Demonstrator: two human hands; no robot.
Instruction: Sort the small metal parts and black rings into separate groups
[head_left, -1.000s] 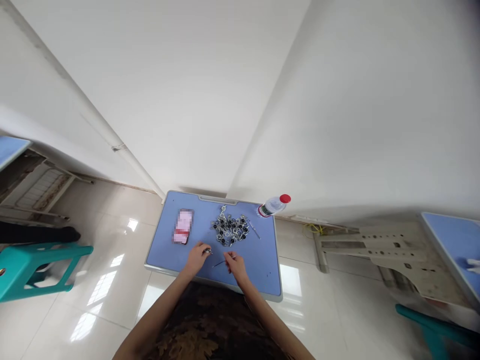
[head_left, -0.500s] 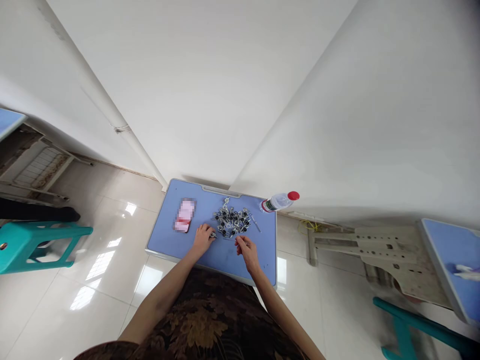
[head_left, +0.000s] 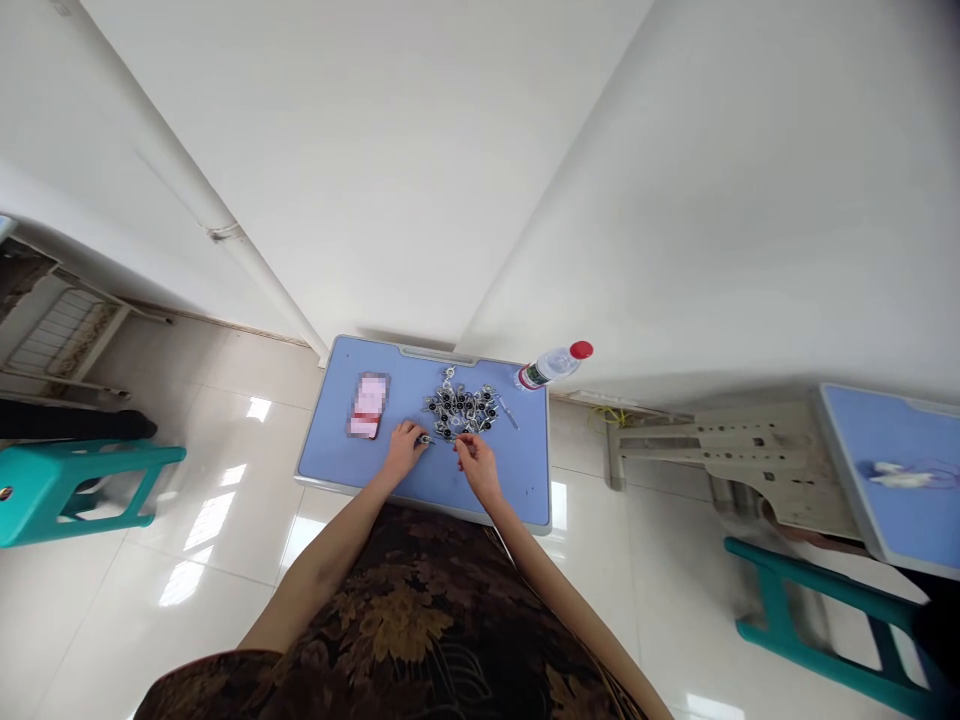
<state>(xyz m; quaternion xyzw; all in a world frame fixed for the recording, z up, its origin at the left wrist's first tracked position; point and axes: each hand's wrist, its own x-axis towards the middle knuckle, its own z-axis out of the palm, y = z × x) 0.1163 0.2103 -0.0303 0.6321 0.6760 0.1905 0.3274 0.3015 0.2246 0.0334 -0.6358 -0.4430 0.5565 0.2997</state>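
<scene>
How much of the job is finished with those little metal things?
Hard to say. Done: the small metal parts with black bits are gathered in one heap on the blue desk. In hand: the left hand holds a small metal part at the heap's edge; the right hand pinches beside it. Left: the heap, since no separate finished pile shows.

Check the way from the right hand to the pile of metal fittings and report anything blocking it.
Nothing visible blocks it: the right hand is right at the near edge of the pile of metal fittings, with nothing else between them on the blue desktop.
</scene>
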